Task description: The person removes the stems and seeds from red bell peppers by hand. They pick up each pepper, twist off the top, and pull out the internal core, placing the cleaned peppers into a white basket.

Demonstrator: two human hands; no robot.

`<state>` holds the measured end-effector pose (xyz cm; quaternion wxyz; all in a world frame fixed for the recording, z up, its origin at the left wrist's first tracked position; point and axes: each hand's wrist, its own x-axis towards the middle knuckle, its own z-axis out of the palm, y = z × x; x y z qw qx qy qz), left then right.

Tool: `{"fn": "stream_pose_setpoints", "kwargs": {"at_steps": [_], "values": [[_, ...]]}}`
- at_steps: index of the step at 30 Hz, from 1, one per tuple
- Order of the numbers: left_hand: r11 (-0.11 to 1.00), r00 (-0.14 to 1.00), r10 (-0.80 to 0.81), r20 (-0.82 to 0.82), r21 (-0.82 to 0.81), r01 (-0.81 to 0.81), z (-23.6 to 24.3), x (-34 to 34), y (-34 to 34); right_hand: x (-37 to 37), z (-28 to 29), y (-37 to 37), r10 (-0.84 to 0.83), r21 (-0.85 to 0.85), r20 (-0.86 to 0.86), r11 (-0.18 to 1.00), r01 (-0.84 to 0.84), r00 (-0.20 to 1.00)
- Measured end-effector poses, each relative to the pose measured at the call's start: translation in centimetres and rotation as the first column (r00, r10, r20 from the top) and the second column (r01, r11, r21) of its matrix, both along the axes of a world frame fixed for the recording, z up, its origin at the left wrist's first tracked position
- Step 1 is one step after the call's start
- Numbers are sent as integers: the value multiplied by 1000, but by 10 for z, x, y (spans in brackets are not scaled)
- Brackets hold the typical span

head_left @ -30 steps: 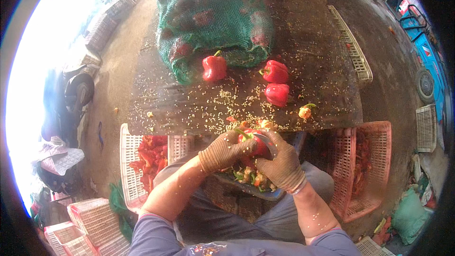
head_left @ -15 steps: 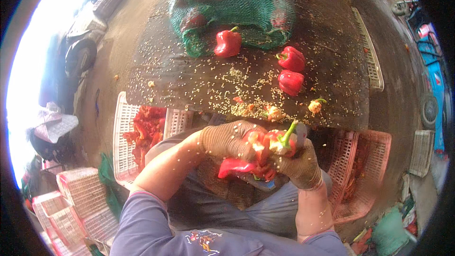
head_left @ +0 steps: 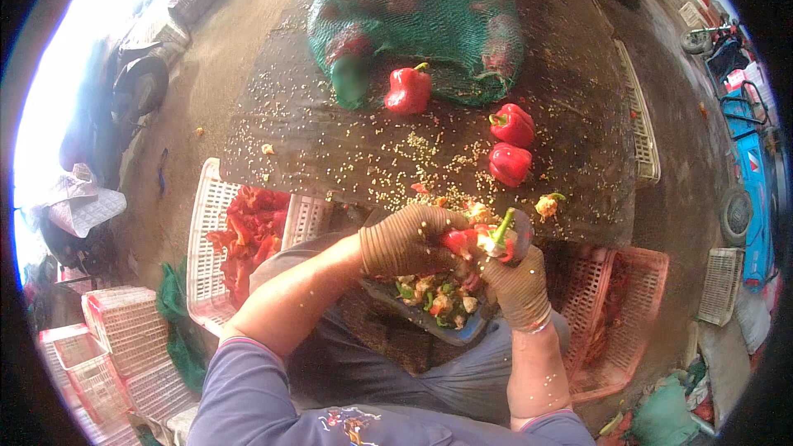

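Both my hands wear brown knitted gloves and meet over my lap. My left hand (head_left: 413,241) is closed with its fingers against the opened flesh of a red bell pepper (head_left: 462,241). My right hand (head_left: 519,285) closes round the pepper's other side, where a green stem and pale core stand up. Below them a blue-rimmed container (head_left: 472,332) between my legs holds pepper cores (head_left: 438,296). Whole red peppers lie on the dark table: one (head_left: 408,91) by the net sack, another (head_left: 512,125) and a third (head_left: 510,163) to the right.
A green net sack of peppers (head_left: 413,29) occupies the table's far side. Seeds and a loose core (head_left: 548,204) lie on the tabletop (head_left: 297,116). A white crate (head_left: 202,248) with red pepper pieces stands left, a pink crate (head_left: 648,314) right. Stacked crates (head_left: 128,330) stand lower left.
A red pepper piece hanging below my left hand is out of sight, and the container of cores shows more fully. My hands stay together around the stemmed part. The view has shifted slightly.
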<state>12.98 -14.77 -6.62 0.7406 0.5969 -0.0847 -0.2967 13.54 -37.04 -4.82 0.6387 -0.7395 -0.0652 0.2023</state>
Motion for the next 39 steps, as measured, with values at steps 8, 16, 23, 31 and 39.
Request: {"fn": "stream_pose_setpoints", "kwargs": {"at_steps": [8, 16, 23, 31, 39], "values": [[793, 339, -18, 941, 220, -568, 28, -15, 2, 10, -14, -3, -154, 271, -327, 930, 248, 932], [173, 94, 807, 583, -81, -982, 99, -46, 148, 0, 0, -3, -263, 145, -289, 938, 314, 920], [-440, 588, -118, 800, 489, -753, 77, -157, 234, -2, -11, 5, -116, -10, 169, 993, 120, 979], [810, 866, 498, 49, 332, -484, 73, -54, 24, -6, -31, 14, -92, 30, 0, 995, 92, 996], [873, 933, 359, -22, 361, -327, 39, 2, -31, -12, -7, 24, -105, -188, 328, 967, 174, 939]]}}
